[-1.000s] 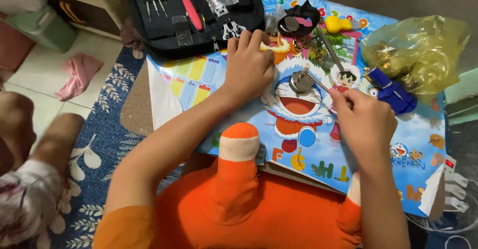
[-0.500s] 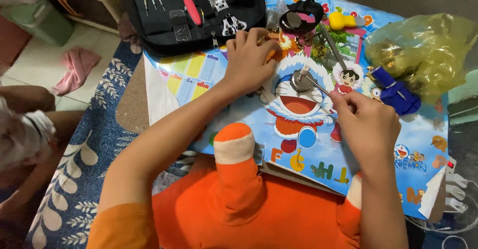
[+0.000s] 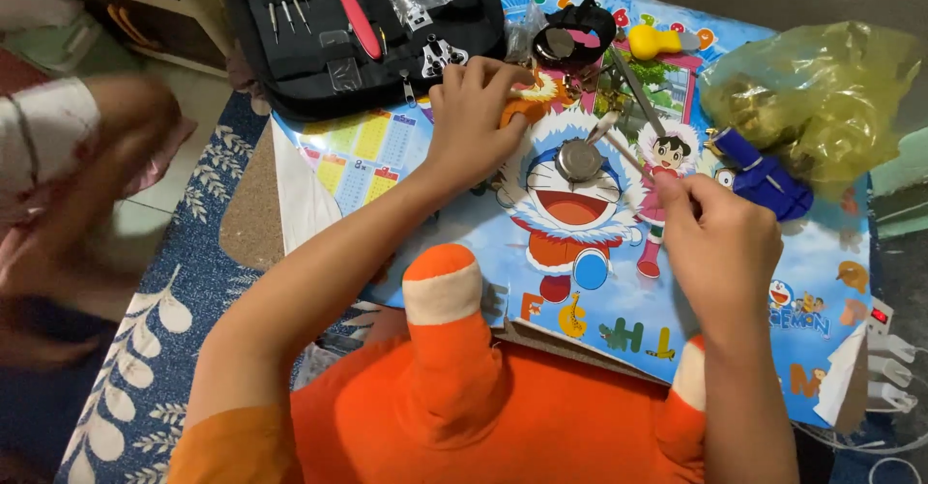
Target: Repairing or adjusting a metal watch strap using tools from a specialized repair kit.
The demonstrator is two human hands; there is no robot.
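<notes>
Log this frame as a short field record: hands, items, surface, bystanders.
left hand: resting on the mat, fingers by an orange object
right hand: pinching tweezers that reach toward a round metal watch case
surface: cartoon play mat
tool case: open, black
yellow plastic bag: at right
bystander: blurred person at left

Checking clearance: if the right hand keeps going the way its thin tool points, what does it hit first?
Likely the round metal watch case: the right hand aims its thin tool up-left at it. Whether they touch is unclear.
</notes>
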